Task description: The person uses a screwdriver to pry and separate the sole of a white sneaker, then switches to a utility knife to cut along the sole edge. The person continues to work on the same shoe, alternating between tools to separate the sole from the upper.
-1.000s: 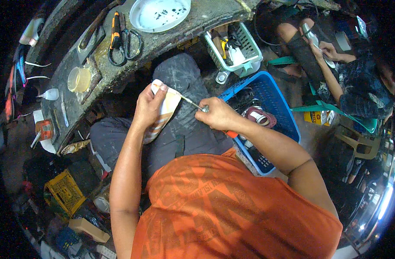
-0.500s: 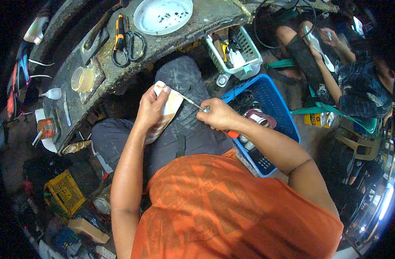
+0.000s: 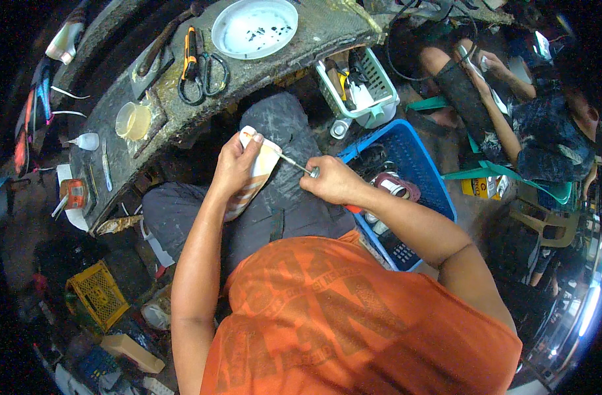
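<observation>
White piece meets metal shaft at mid-frame, both hands clamped tight

Orange shirt (image 3: 360,309) fills the bottom of the frame, and above it the grey counter (image 3: 327,29) sweeps from the top down the left side! Dark trousers (image 3: 288,204) spread across the centre; over in the upper right, a co-worker (image 3: 545,141). Right of centre sits the blue basket (image 3: 438,174) with shoes (image 3: 396,187) inside, and just above it a pale green basket (image 3: 385,89).

Now to the hands! Left of centre, the left hand (image 3: 234,164) is closed on the striped white piece (image 3: 266,163), thumb uppermost, the lower part trailing toward the lap. At centre, the right hand (image 3: 330,180) makes a fist around the thin metal tool (image 3: 296,163), handle hidden, shaft angled up and left. Its tip is at the piece's right-hand corner; pressing or passing underneath, too small to call!

Here's the danger, as I judge it: that piece looks floppy, with no hard surface backing it. A slackening left grip could let it twist, and the tip might skid toward the thumb. Too much push from that fist could crease or pierce the corner.
</observation>
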A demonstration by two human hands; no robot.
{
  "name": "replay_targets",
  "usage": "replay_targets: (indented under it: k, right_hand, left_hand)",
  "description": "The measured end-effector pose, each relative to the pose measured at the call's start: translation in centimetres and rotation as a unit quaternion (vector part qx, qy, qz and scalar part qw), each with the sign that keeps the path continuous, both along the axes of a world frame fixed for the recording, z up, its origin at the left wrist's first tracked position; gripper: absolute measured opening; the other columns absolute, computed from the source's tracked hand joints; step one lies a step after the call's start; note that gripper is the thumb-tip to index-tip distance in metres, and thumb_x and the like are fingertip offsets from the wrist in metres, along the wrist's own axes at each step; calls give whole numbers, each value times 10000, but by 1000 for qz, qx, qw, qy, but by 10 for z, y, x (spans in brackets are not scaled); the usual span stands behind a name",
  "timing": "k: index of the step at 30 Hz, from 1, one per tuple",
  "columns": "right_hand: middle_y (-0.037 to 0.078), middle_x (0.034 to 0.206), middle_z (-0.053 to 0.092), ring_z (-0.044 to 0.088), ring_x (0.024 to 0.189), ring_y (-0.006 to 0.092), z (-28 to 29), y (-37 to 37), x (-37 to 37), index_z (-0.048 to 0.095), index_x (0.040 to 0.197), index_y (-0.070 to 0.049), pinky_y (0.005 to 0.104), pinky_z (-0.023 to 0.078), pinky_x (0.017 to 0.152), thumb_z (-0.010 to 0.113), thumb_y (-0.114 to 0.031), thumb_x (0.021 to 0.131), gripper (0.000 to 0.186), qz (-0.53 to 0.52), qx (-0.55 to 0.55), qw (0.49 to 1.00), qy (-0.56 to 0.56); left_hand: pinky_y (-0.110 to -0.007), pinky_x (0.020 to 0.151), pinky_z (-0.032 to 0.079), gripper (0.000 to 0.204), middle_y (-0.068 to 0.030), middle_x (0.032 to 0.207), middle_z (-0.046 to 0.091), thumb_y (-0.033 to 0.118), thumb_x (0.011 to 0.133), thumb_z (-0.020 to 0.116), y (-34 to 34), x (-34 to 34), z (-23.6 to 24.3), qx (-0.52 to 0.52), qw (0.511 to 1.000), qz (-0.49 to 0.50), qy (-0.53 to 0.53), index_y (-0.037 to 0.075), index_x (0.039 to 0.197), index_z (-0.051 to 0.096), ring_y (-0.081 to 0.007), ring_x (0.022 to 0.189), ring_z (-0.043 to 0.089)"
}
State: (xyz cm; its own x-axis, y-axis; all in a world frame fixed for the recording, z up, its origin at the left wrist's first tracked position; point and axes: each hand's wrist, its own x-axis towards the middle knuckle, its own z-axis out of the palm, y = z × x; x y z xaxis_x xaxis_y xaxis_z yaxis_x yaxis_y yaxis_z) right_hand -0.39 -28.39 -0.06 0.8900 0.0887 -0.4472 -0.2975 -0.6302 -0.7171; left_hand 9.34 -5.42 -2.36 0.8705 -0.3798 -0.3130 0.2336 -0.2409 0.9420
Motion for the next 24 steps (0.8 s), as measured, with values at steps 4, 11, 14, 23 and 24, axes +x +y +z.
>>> replay_targets:
  k: [4, 11, 14, 23, 24]
  right_hand:
    - [302, 852, 729, 746, 863, 456, 14, 0, -6, 752, 955, -1, 523, 586, 812, 717, -361, 815, 388, 25, -23, 999, -11]
    - [294, 888, 734, 733, 867, 461, 23, -6, -3, 747, 955, 8, 511, 589, 795, 717, -343, 821, 377, 1, -17, 999, -28]
    - [313, 905, 725, 729, 890, 470, 17, -7, 2, 739, 976, 29, 524, 575, 825, 694, -351, 830, 409, 28, -52, 998, -19]
    - [324, 882, 718, 729, 913, 480, 17, 1, 15, 734, 1023, 63, 540, 561, 868, 679, -365, 839, 469, 64, -77, 995, 24]
    - [332, 937, 724, 724, 953, 489, 19, 2, 16, 741, 991, 47, 556, 560, 900, 680, -385, 843, 461, 65, -84, 994, 33]
  left_hand:
    - [-333, 728, 531, 355, -65, 896, 747, 327, 1057, 661, 0, 11, 25, 82, 996, -18, -27, -25, 1039, 703, -112, 804, 664]
    - [-374, 683, 526, 460, -111, 876, 759, 392, 1043, 672, 16, -1, 41, 185, 980, -3, 66, -65, 1022, 722, -166, 738, 685]
    - [-303, 662, 518, 350, -52, 906, 761, 331, 1061, 672, 20, -12, 28, 51, 986, 34, 156, -14, 1050, 726, -90, 742, 671]
    - [-247, 667, 520, 165, -37, 899, 765, 189, 1048, 695, 17, -26, 13, -70, 981, 82, 162, 24, 1057, 694, -62, 723, 670]
    - [-245, 667, 519, 167, -40, 900, 767, 190, 1049, 694, 17, -27, 13, -72, 981, 86, 158, 24, 1058, 694, -63, 725, 670]
